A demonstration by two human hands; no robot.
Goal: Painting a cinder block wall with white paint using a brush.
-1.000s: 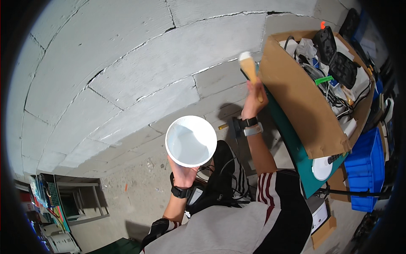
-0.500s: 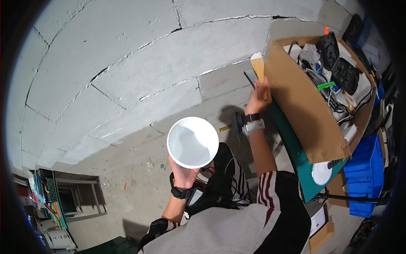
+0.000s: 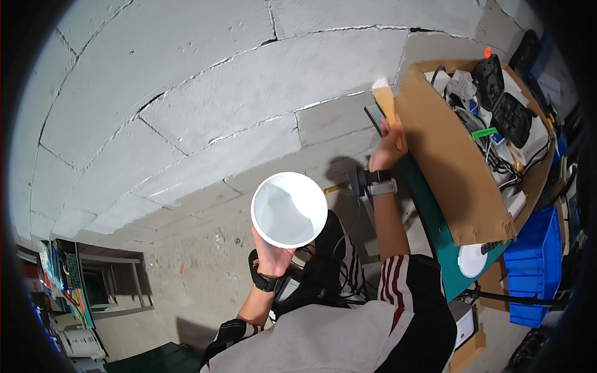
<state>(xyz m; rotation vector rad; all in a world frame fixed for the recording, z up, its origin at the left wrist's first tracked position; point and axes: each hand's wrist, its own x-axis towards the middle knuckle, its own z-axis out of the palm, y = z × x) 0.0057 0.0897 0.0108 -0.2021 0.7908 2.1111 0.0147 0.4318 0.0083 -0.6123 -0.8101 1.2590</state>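
Observation:
A white plastic bucket (image 3: 263, 214) with whitish liquid inside rests in my left hand (image 3: 273, 256), whose fingers are partly hidden beneath and behind it. My right hand (image 3: 388, 146) grips the wooden handle of a paintbrush (image 3: 385, 102). White paint coats the brush tip, which points up at the block wall (image 3: 298, 68); whether it touches the wall I cannot tell. Most of the wall is painted white. Bare grey blocks show low down, between the bucket and the brush.
Right of my right arm, a cardboard box (image 3: 444, 168) full of cables and black cases stands on a green-topped table (image 3: 429, 205). A blue bin (image 3: 532, 267) sits beyond it. Shelving with assorted items (image 3: 74, 286) stands at the far left on the concrete floor (image 3: 205, 280).
My right hand and the brush have shifted slightly right in the picture, and the brush leans a little more to the left. The bucket stays in my left hand, with the whole view slightly shifted.

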